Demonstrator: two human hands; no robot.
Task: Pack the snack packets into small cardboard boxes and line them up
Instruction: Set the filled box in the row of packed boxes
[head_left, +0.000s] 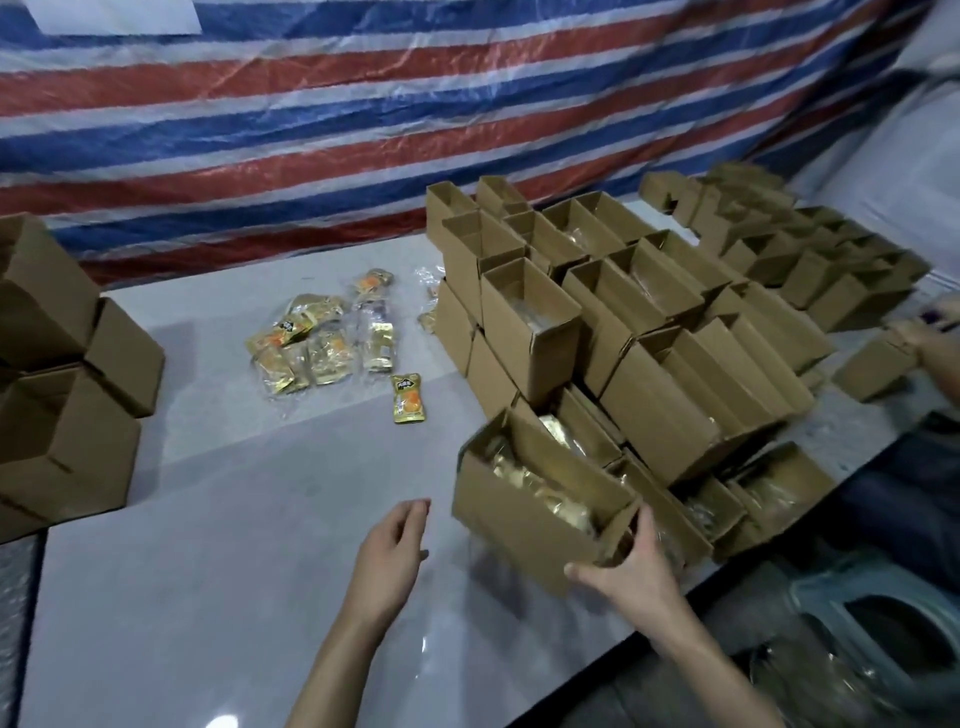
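While the right hand (631, 569) clasps the filled box (519, 512) at its end wall, left hand (389, 553) slack-fingered beside, the load is judged light but crushable.

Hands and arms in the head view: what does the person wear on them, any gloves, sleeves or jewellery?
Nothing worn shows. The left hand and the right hand have no gloves, and no ring shows on the visible fingers. The left forearm and the right forearm are uncovered to the picture's bottom edge, so no sleeve appears. No watch or bracelet shows at either wrist.
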